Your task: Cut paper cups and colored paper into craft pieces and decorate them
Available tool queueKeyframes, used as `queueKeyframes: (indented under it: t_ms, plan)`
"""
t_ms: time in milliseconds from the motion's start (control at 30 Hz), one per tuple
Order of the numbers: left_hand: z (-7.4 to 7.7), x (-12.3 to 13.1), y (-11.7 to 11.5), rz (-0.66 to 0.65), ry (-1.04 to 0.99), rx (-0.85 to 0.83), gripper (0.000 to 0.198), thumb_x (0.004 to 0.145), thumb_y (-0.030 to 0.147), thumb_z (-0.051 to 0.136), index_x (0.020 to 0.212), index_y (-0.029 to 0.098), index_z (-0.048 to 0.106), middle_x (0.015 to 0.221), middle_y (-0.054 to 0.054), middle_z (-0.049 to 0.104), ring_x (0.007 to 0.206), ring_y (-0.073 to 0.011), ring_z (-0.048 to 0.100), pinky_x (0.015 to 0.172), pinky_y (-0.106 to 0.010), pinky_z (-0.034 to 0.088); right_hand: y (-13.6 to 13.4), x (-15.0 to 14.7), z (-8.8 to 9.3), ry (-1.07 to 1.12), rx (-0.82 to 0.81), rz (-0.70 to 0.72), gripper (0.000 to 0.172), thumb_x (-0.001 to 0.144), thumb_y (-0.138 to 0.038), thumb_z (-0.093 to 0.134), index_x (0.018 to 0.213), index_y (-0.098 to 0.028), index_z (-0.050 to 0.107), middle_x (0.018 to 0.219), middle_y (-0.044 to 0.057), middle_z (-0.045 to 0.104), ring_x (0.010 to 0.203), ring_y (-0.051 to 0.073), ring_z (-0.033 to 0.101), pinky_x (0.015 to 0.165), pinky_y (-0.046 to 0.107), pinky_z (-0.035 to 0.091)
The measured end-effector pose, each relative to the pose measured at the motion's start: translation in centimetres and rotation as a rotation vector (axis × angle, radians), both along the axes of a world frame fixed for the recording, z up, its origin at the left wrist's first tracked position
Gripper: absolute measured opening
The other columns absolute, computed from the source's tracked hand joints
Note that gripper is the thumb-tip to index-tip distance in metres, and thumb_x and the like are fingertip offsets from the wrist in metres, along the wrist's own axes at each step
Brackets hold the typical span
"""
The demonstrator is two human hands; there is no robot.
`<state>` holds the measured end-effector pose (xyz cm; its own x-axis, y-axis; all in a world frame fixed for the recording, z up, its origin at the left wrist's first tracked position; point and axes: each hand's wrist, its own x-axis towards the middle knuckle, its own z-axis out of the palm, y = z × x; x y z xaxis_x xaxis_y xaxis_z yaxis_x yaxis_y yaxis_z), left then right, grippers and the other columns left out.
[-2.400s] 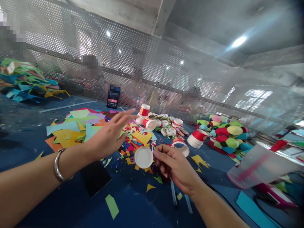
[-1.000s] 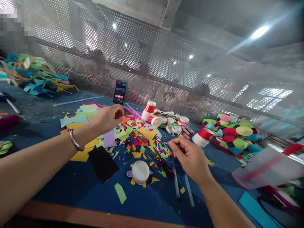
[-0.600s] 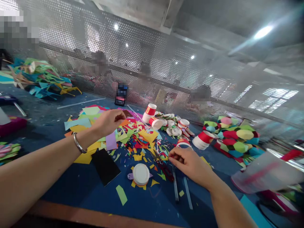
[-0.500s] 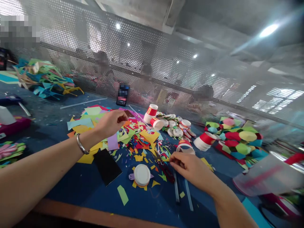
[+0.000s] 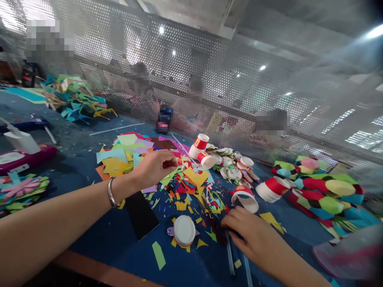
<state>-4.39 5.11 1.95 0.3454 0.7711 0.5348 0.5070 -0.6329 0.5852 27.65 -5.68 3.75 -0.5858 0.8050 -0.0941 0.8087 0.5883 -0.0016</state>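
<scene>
My left hand (image 5: 155, 169), with a silver bangle at its wrist, is over the heap of coloured paper scraps (image 5: 122, 147). Its fingers are curled together, and I cannot make out anything in them. Beside the dark red scissors handles (image 5: 218, 230), my right hand (image 5: 249, 231) reaches down with bent fingers apart, the fingertips at the handles. The scissors' blades point away among cut bits. Between the hands lies a small paper turtle (image 5: 184, 230) with a white round lid-like shell, a purple head and yellow-orange feet. A black paper sheet (image 5: 142, 217) is left of it.
Red and white paper cups (image 5: 273, 188) stand and lie beyond my right hand. Several finished round pieces (image 5: 230, 165) are piled behind. Colourful paper crafts (image 5: 326, 183) are at right, a tissue pack (image 5: 22, 139) at left. A phone (image 5: 164, 119) leans against the perforated screen.
The view has turned left, so things sit further right. My right hand has come down nearer the scissors handles. My left hand has moved a little right over the scraps.
</scene>
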Motion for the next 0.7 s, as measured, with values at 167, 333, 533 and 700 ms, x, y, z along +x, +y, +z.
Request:
queueKeyframes:
  t_ms: [167, 333, 533, 700]
  plan:
    - [0.2, 0.2, 0.4, 0.006, 0.022, -0.031, 0.012, 0.085, 0.019, 0.055, 0.089, 0.019, 0.067, 0.079, -0.001, 0.068, 0.066, -0.0108, 0.057, 0.061, -0.024, 0.043, 0.6, 0.6, -1.0, -0.067, 0.149, 0.163, 0.018, 0.079, -0.007, 0.057, 0.09, -0.02, 0.065, 0.086, 0.007, 0.065, 0.079, 0.026, 0.058, 0.067, 0.037, 0.046]
    - [2.5, -0.3, 1.4, 0.04, 0.164, 0.022, 0.015, 0.089, 0.026, 0.055, 0.079, 0.019, 0.063, 0.07, -0.001, 0.063, 0.059, -0.0109, 0.051, 0.053, -0.026, 0.034, 1.2, 1.4, -2.6, -0.108, 0.299, 0.296, 0.022, 0.079, -0.01, 0.058, 0.096, -0.022, 0.067, 0.088, 0.006, 0.069, 0.087, 0.026, 0.062, 0.076, 0.039, 0.049]
    - [3.2, -1.0, 1.8, 0.083, 0.191, 0.089, 0.03, 0.093, 0.028, 0.051, 0.064, 0.019, 0.049, 0.059, 0.002, 0.051, 0.054, -0.0105, 0.04, 0.052, -0.028, 0.028, 1.2, 1.8, -2.9, -0.088, 0.446, 0.353, 0.03, 0.073, -0.008, 0.057, 0.098, -0.022, 0.065, 0.088, 0.006, 0.071, 0.089, 0.028, 0.066, 0.081, 0.041, 0.051]
    - [1.9, -1.9, 2.6, 0.092, 0.089, 0.019, 0.011, 0.084, 0.02, 0.059, 0.074, 0.019, 0.057, 0.071, 0.002, 0.06, 0.061, -0.0102, 0.05, 0.057, -0.024, 0.037, 1.0, 1.5, -0.4, 0.097, 0.524, 0.302, 0.029, 0.075, -0.006, 0.045, 0.094, -0.022, 0.061, 0.077, 0.005, 0.069, 0.073, 0.024, 0.066, 0.068, 0.035, 0.053]
